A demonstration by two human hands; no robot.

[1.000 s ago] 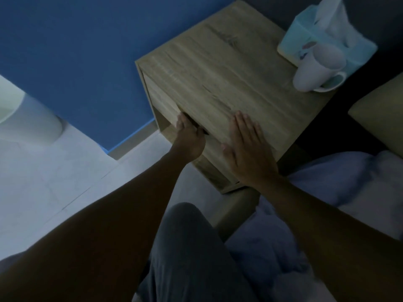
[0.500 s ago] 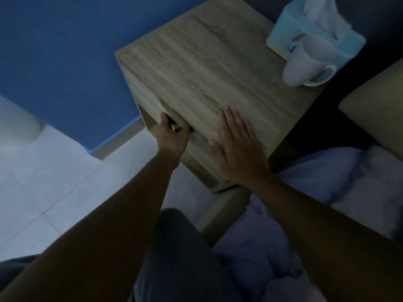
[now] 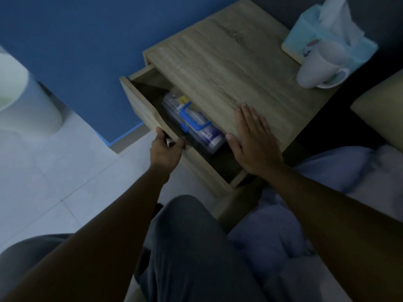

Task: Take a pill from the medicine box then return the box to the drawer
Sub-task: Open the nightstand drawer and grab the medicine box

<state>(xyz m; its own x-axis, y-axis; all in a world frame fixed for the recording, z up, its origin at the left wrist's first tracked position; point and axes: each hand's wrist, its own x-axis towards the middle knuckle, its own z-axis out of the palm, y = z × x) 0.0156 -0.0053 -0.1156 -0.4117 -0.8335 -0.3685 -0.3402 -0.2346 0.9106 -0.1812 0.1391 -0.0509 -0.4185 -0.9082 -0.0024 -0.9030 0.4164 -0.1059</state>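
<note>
Drawer part-open, medicine box only half uncovered

At 9 o'clock of the scene the left hand [image 3: 166, 147] is closed on the front panel of the drawer [image 3: 141, 105], fingers curled over its top edge. Just to its 2 o'clock the clear medicine box [image 3: 192, 123] with a blue handle lies inside the drawer, its far side tucked under the tabletop [image 3: 229, 62]. At 3 o'clock of the box the right hand [image 3: 253, 138] lies open and flat on the tabletop edge, gripping nothing. Risk, as I judge it: lifting the box now could catch it on the overhang, and a hard pull could jolt the nightstand, where a mug [image 3: 320, 66] leans against the tissue box [image 3: 305, 38] at 1 o'clock.
</note>
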